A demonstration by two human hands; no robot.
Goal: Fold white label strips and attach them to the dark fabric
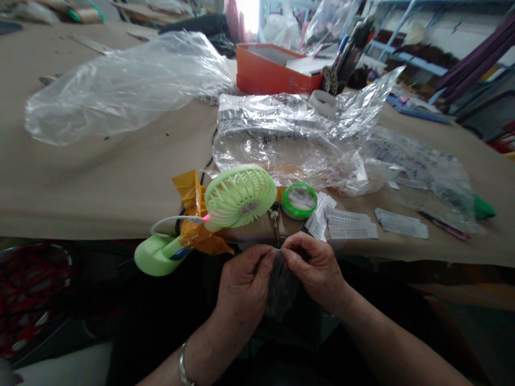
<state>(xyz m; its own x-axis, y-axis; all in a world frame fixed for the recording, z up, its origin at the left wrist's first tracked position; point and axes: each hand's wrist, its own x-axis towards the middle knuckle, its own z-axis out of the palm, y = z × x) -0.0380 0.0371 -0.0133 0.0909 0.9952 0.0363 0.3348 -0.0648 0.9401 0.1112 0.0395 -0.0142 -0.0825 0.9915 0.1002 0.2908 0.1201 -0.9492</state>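
Note:
At the table's front edge, my left hand (243,281) and my right hand (316,271) meet almost fingertip to fingertip. Each is closed in a pinch on a thin, grey, see-through piece of material (281,295), which hangs down between them, dark and blurred. Just beyond the fingertips a slim metal rod with a knob (275,220) stands at the edge. Behind it is a green-rimmed round container (299,201) with whitish fluff inside. A light green fan (241,197) is fixed at the edge left of my hands with brown tape (195,236).
Printed paper strips (350,224) lie right of my hands, near pink-handled tweezers or a similar tool (444,225). Clear plastic bags (281,150) cover the middle, with a tape roll (323,103) on top. Farther back are an orange box (277,75) and another plastic bag (132,86).

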